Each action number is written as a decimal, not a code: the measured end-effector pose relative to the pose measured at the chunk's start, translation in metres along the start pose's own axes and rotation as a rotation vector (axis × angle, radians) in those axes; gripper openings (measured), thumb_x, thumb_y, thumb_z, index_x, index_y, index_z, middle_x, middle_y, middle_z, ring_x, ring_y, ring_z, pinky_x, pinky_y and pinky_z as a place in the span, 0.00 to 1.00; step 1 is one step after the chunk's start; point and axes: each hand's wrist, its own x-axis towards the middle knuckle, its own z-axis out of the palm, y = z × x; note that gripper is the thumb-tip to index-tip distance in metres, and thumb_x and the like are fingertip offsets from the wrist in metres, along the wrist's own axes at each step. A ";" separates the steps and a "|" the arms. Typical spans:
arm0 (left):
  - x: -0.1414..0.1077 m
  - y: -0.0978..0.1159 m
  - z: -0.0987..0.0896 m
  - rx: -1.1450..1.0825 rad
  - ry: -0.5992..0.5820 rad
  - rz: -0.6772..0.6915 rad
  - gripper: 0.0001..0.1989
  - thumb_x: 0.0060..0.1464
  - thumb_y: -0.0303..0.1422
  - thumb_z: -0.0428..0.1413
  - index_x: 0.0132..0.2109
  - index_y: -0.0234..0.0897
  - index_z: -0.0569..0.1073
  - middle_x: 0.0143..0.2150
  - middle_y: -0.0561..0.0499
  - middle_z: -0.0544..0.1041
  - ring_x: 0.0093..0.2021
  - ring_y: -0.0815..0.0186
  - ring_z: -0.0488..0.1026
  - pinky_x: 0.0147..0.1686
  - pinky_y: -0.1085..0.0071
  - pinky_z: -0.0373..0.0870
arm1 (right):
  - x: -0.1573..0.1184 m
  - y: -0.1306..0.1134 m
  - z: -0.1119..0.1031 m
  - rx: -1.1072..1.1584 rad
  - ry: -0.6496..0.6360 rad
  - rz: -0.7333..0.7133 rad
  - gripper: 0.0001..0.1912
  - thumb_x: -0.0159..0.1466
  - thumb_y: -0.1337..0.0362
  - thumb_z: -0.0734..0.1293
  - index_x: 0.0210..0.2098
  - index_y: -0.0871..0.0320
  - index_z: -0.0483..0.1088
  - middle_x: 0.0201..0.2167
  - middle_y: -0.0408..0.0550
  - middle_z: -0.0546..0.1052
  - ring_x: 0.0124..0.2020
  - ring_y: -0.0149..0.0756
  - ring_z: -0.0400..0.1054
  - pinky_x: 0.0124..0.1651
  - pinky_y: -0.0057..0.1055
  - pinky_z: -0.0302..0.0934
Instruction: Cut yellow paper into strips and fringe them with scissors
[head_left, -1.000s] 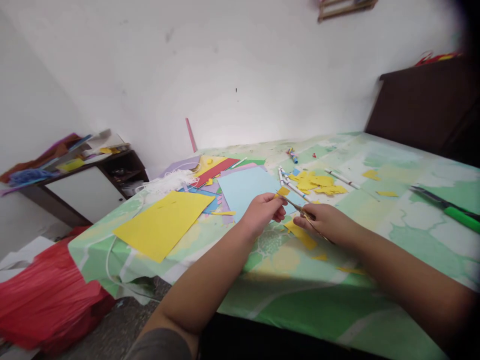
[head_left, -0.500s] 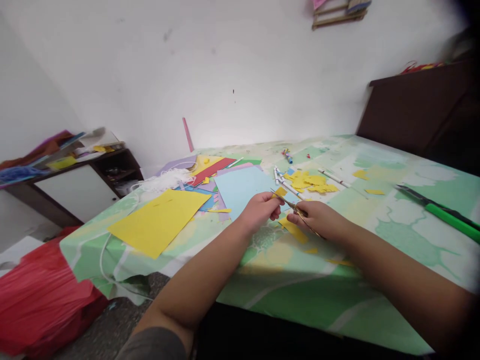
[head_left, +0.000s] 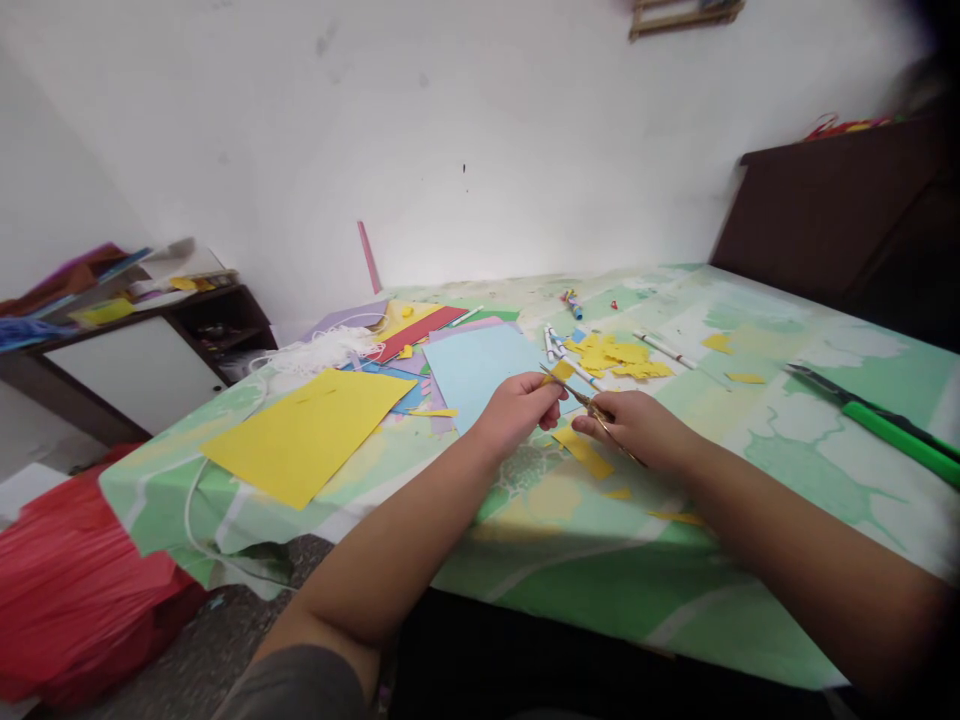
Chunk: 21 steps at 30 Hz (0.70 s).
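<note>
A small yellow paper piece [head_left: 561, 371] is pinched in my left hand [head_left: 519, 410], over the table's near middle. My right hand [head_left: 637, 425] is closed on gold-handled scissors [head_left: 581, 397], whose blades point left and meet the paper piece. Below the hands, a yellow strip [head_left: 583, 452] and smaller scraps lie on the patterned cloth. Just behind the hands is a pile of yellow scraps [head_left: 619, 356], with white markers [head_left: 553, 345] beside it. A light blue sheet [head_left: 480, 365] lies partly behind my left hand.
Left on the green-and-white tablecloth [head_left: 517, 560] are a large yellow sheet [head_left: 307, 435], white string [head_left: 322, 348] and a red sheet [head_left: 420, 333]. Green-handled shears [head_left: 892, 430] lie at the right. A red bag [head_left: 82, 580] stands below left, near a low cabinet [head_left: 142, 375].
The view has shifted slightly, so the table contents appear a little further left and higher. Both hands keep nearly the same pose around the paper piece and scissors.
</note>
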 end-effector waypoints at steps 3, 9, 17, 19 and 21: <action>-0.001 0.001 0.000 -0.023 0.002 -0.009 0.05 0.43 0.29 0.48 0.25 0.32 0.67 0.16 0.56 0.65 0.17 0.76 0.62 0.20 0.77 0.59 | 0.001 0.000 -0.001 0.008 -0.004 0.011 0.23 0.52 0.42 0.53 0.18 0.57 0.56 0.16 0.42 0.63 0.20 0.30 0.56 0.23 0.27 0.46; -0.002 0.001 0.000 -0.070 -0.017 -0.029 0.06 0.44 0.29 0.49 0.26 0.32 0.68 0.17 0.54 0.67 0.17 0.75 0.63 0.21 0.76 0.61 | 0.001 0.002 -0.001 0.022 -0.016 0.013 0.24 0.52 0.42 0.53 0.18 0.57 0.55 0.16 0.42 0.62 0.21 0.30 0.56 0.23 0.26 0.46; 0.000 -0.001 0.000 -0.092 -0.031 -0.074 0.07 0.47 0.31 0.48 0.26 0.32 0.67 0.17 0.54 0.68 0.17 0.74 0.64 0.21 0.76 0.62 | 0.000 0.003 -0.002 0.008 -0.007 0.017 0.24 0.52 0.42 0.53 0.18 0.57 0.55 0.16 0.41 0.61 0.20 0.29 0.55 0.23 0.26 0.46; 0.000 0.000 0.001 -0.095 -0.026 -0.083 0.08 0.47 0.31 0.48 0.25 0.32 0.67 0.17 0.54 0.67 0.17 0.74 0.64 0.20 0.76 0.61 | 0.000 0.004 -0.001 0.010 -0.011 0.011 0.24 0.52 0.42 0.53 0.18 0.57 0.55 0.15 0.41 0.60 0.20 0.29 0.54 0.22 0.26 0.46; 0.000 0.000 0.001 -0.097 -0.021 -0.075 0.08 0.47 0.30 0.48 0.25 0.32 0.66 0.16 0.54 0.67 0.16 0.75 0.64 0.20 0.76 0.61 | 0.000 0.004 -0.001 0.012 -0.009 -0.002 0.24 0.52 0.42 0.53 0.18 0.57 0.55 0.15 0.40 0.60 0.20 0.29 0.54 0.22 0.26 0.46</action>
